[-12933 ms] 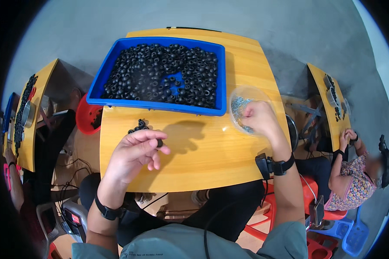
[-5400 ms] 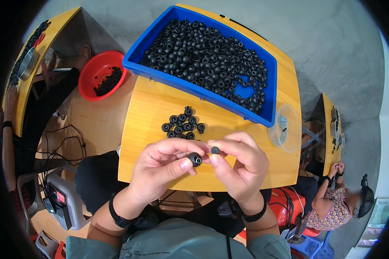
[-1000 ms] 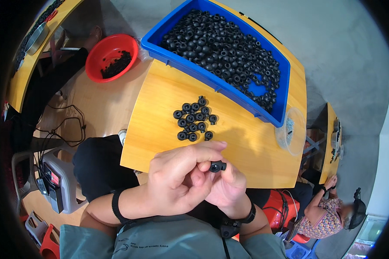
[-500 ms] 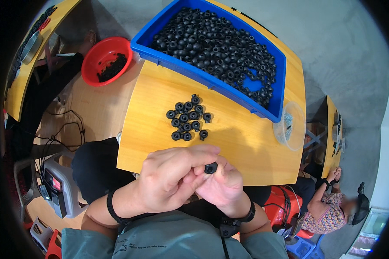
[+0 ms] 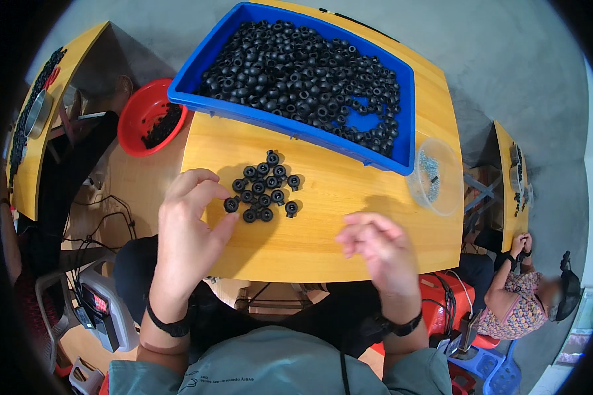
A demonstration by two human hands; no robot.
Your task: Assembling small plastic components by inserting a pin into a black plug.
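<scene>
My left hand [image 5: 192, 220] is over the left part of the table, thumb and fingers apart. By its fingertips lies a black round plastic part [image 5: 230, 205] with a hole in its face, at the edge of a group of several similar black parts [image 5: 263, 184]. Some of these show a small stub at the side. My right hand [image 5: 383, 253] hovers above the table's front right, fingers loosely bent and a little blurred, with nothing visible in them. Beyond both hands stands a blue tray [image 5: 290, 128] heaped with small hollow black parts [image 5: 296, 72].
A clear round tub [image 5: 445, 204] of small silvery pieces stands at the table's right edge. On the left is a red basin [image 5: 135, 141] with black pieces inside. Side tables [image 5: 29, 191] flank mine, and a person [image 5: 517, 296] sits at the right one.
My hands have parted from their joint hold on a black part. The left moved left to the group of parts, the right moved right. The view has shifted slightly.
</scene>
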